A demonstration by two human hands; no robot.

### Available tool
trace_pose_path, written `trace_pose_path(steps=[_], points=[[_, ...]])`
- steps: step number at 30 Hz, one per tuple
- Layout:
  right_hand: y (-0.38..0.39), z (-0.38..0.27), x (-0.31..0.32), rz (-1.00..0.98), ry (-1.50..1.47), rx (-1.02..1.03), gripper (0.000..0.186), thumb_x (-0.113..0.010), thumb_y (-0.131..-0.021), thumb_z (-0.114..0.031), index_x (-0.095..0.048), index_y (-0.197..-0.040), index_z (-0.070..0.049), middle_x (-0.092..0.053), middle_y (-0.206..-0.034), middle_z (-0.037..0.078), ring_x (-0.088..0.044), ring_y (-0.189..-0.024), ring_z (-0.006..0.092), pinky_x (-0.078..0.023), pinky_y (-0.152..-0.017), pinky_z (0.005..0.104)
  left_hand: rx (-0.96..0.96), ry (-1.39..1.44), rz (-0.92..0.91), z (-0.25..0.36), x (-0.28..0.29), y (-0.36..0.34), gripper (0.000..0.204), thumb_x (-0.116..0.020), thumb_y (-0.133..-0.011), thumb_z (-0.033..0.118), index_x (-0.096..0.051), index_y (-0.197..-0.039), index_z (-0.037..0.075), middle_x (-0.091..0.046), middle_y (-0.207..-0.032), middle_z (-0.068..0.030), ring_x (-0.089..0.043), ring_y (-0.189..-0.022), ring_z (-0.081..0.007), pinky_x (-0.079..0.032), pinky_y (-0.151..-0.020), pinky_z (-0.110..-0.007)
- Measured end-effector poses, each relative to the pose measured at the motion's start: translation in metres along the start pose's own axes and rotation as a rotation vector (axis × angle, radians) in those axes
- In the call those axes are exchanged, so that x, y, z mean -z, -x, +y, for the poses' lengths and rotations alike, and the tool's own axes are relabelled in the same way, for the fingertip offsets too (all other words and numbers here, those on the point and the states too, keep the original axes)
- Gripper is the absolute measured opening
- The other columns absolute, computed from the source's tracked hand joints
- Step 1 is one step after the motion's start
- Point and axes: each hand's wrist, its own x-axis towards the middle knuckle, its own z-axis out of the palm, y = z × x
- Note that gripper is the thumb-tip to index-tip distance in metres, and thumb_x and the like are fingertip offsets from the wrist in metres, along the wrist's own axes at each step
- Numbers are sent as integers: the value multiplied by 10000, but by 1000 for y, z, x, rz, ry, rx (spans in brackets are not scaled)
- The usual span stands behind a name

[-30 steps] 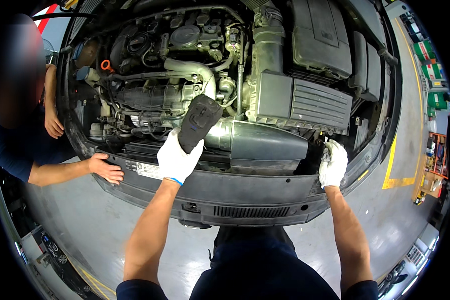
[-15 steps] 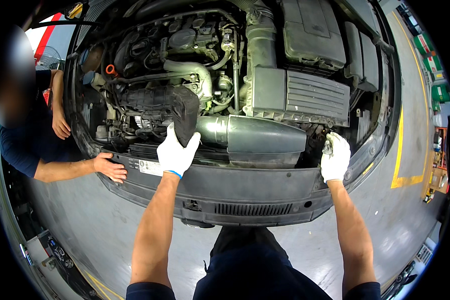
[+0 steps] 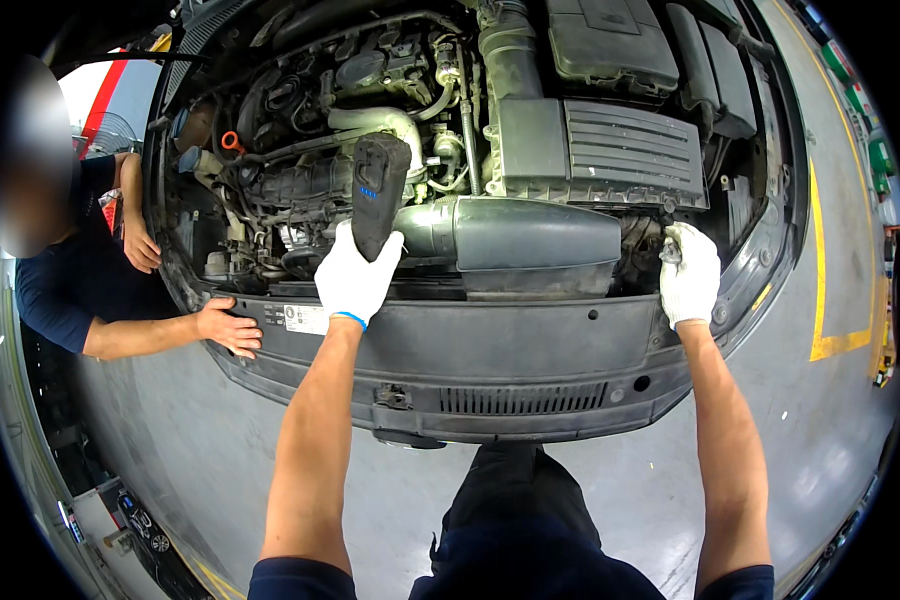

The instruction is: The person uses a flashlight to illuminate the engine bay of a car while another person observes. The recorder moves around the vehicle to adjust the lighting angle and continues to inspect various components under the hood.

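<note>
1. Left hand (image 3: 355,280), white-gloved, grips a black handheld device (image 3: 378,195) upright over the engine (image 3: 300,180)
2. Right hand (image 3: 690,275) is closed around a small metal part (image 3: 670,250) beside the black air duct (image 3: 530,235); a co-worker's hand (image 3: 228,328) rests on the front panel (image 3: 490,345)

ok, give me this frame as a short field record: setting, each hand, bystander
setting: open engine bay of a car, front panel facing the person
left hand: white glove, grip shut on a black handheld tool, held upright
right hand: white glove, at the bay's right edge; what it holds cannot be told
bystander: bare hand resting on the front panel
</note>
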Motion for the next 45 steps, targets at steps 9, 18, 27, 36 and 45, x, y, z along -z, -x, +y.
trace_pose_path(steps=[9, 18, 27, 36, 45], points=[[3, 2, -2, 5, -4, -30, 243, -694, -860, -64, -731, -1100, -61, -744, -1146, 140, -670, -1105, 364, -522, -1007, 440, -1, -42, 14, 0, 0, 1, 627, -752, -862, 582, -637, -1231, 88, -772, -1013, -185, -741, -951, -395, -562, -882, -465], [-1, -5, 3, 7, -12, -30, 228, -694, -860, -76, -729, -1084, -51, -746, -1121, 158, -681, -1072, 382, -537, -983, 449, -38, -34, 9, -2, 2, 2, 631, -761, -881, 580, -613, -1223, 70, -761, -1015, -217, -721, -965, -428, -549, -869, -483], [3, 0, -2, -17, 10, -44, 240, -677, -886, -60, -732, -1120, -74, -738, -1172, 128, -660, -1121, 361, -518, -1016, 435, -37, -6, 1, 0, 4, 4, 625, -769, -878, 577, -625, -1227, 79, -762, -1041, -205, -721, -986, -417, -551, -877, -469], [2, -2, 0, 6, 10, -34, 236, -701, -860, -80, -733, -1093, -63, -744, -1138, 144, -673, -1099, 369, -528, -1004, 444, -48, -8, -4, -2, 2, 0, 621, -762, -875, 582, -636, -1225, 85, -769, -1018, -176, -736, -949, -394, -564, -873, -456], [1, -2, 0, -3, -2, -49, 237, -701, -858, -63, -732, -1092, -59, -742, -1147, 144, -671, -1104, 366, -530, -1005, 444, -43, -45, -21, -4, 2, -1, 634, -756, -869, 602, -637, -1208, 80, -771, -1005, -178, -737, -938, -397, -569, -872, -459]])
